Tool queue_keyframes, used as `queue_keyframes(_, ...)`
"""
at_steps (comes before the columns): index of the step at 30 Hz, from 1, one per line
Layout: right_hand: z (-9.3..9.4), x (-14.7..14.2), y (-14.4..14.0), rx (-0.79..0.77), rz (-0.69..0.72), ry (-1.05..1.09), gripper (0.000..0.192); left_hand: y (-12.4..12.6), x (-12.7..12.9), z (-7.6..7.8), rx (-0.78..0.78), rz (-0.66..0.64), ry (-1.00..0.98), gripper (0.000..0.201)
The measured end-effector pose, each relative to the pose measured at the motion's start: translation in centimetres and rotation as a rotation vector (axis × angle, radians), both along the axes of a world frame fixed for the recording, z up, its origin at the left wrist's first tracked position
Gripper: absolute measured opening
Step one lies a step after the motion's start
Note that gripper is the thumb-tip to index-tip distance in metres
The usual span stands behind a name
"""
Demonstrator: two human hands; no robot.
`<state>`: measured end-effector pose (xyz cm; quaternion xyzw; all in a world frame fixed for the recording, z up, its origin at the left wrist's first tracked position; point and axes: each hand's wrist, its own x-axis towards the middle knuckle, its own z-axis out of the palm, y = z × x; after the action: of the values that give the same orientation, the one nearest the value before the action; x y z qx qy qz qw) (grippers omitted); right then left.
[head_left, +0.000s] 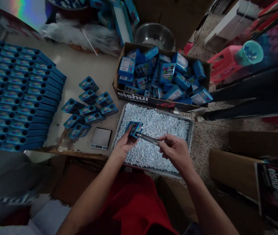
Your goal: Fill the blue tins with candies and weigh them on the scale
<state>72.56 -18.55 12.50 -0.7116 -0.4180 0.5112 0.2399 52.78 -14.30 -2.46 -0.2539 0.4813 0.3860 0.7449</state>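
My left hand (125, 142) is wrapped round a small blue candy box (134, 128), held tilted over a metal tray (191, 130) full of small white-blue candies (151, 156). A narrow grey scoop (148, 138) is gripped by my right hand (174, 148), and its tip meets the round hole in the box. Whether candies lie inside the scoop, I cannot tell. Left of the tray, a small digital scale (101, 138) rests at the table's edge. Several more blue boxes with round holes (92, 109) lie loosely beyond it.
Stacked blue boxes (18, 94) fill the table's left side. Behind the tray stands a cardboard box (115, 78) heaped with blue boxes. A metal bowl (155, 34) is further back. At right are a pink stool (223, 62) with a teal cup (249, 52), and open cartons (234, 173).
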Motion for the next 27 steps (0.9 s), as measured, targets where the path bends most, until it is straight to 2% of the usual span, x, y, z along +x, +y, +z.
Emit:
queue_keyframes(3, -0.3, 3.5, -1.1, -0.002, -0.012, 0.013, 0.026, 0.0, -0.3, 0.2, -0.043, -0.018, -0.015, 0.017)
queue_keyframes(5, -2.2, 7.6, -2.1, 0.014, -0.125, -0.025, 0.034, 0.1, -0.9, 0.5, -0.062, -0.027, -0.025, 0.022)
queue_keyframes(7, -5.4, 12.5, -2.9, 0.062, -0.294, -0.15, 0.037, 0.0, -1.9, 1.1, -0.093, -0.049, -0.033, 0.028)
queue_keyframes(9, -9.1, 17.1, -3.0, 0.074, -0.397, -0.243, 0.036, -0.4, -3.1, 1.7, -0.133, -0.119, -0.033, 0.035)
queue_keyframes(11, -12.4, 20.4, -2.1, 0.085, -0.446, -0.235, 0.036, -1.3, -4.6, 2.0, -0.144, -0.27, 0.021, 0.044)
queue_keyframes(13, -15.0, 22.0, -0.5, 0.08, -0.433, -0.176, 0.038, -2.2, -6.1, 1.9, -0.082, -0.49, 0.192, 0.055)
queue_keyframes(16, -17.8, 21.0, 3.1, 0.043, -0.313, -0.077, 0.042, -3.0, -7.3, 0.7, 0.199, -0.817, 0.716, 0.072)
queue_keyframes(18, -19.4, 18.4, 5.5, 0.031, -0.216, -0.007, 0.045, -2.8, -7.2, -0.3, 0.429, -0.979, 1.11, 0.091)
queue_keyframes(20, -20.9, 14.8, 7.5, 0.015, -0.123, 0.065, 0.048, -2.0, -6.6, -1.0, 0.586, -1.078, 1.381, 0.101)
queue_keyframes(22, -22.2, 11.3, 8.9, -0.032, -0.07, 0.157, 0.049, -0.8, -6.1, -1.0, 0.672, -1.155, 1.484, 0.105)
queue_keyframes(24, -23.1, 8.7, 9.5, -0.087, -0.056, 0.248, 0.049, 0.6, -6.1, -0.5, 0.771, -1.249, 1.486, 0.108)
queue_keyframes(27, -23.3, 7.5, 9.2, -0.139, -0.076, 0.319, 0.049, 2.9, -7.3, 0.4, 0.999, -1.507, 1.405, 0.105)
